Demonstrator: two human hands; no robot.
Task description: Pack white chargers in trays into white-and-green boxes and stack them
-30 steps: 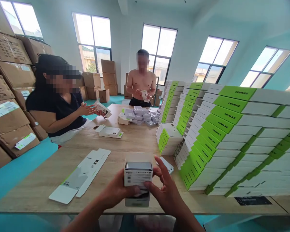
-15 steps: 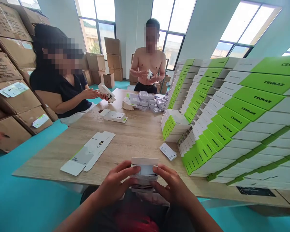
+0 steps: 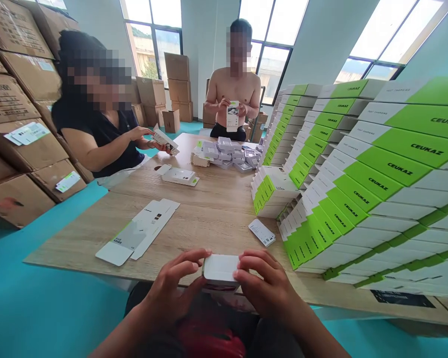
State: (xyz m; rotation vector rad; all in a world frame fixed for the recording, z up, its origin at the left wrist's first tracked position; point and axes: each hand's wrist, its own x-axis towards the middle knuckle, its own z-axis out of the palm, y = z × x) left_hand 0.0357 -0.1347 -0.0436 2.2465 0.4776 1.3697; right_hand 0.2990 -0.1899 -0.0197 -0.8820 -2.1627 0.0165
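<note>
A small white cardboard box [image 3: 220,268] is held upright at the table's near edge, its white end flap lying across the top. My left hand [image 3: 177,281] grips its left side, with the fingertips at the upper corner and the thumb lower down. On the right side, my right hand [image 3: 263,283] closes round the box, fingers at the flap's edge. The box's lower part is mostly hidden below the hands. Ahead and to the right lies a small stack of printed cards [image 3: 262,232]. A flattened printed carton [image 3: 139,232] rests on the table to the left.
Tall stacks of green and white boxes [image 3: 358,194] line the table's right side. White plastic trays [image 3: 226,151] are piled at the far end, near a partly folded carton [image 3: 179,175]. Two people hold cartons across the wooden table [image 3: 209,209]. Brown cardboard boxes [image 3: 26,139] stand at left.
The box's end flap, raised before, now lies flat across the top. My fingers have shifted to its edges. The person at the far end now holds a carton upright.
</note>
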